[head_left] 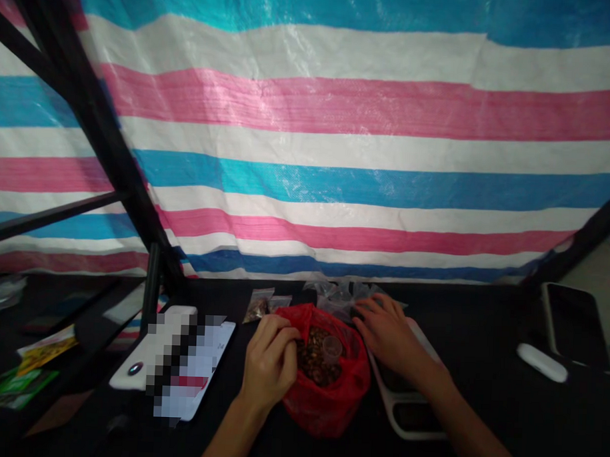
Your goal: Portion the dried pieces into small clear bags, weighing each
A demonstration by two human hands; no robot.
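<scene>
A red plastic bag (323, 412) stands with its mouth spread, full of small brown bean-like or nut-like pieces (313, 362). A small clear cup (332, 349) sits among the pieces. My left hand (271, 360) has its fingers curled on the bag's left rim; the fingertips are partly hidden. To the right, my right hand (388, 335) reaches over a white kitchen scale (413, 429) with fingers stretched out. Its fingertips are beside crumpled clear plastic bags (335, 299) behind the red bag; whether they touch is unclear. A small zip bag (258, 305) with brown contents lies behind my left hand.
On the left lie a white device (134, 372) and a phone-like screen (193, 401), both partly pixelated. At the right are a dark phone (576, 324) and a white rounded case (542, 363). A striped tarp (339, 106) and black frame bars (108, 138) border the black table.
</scene>
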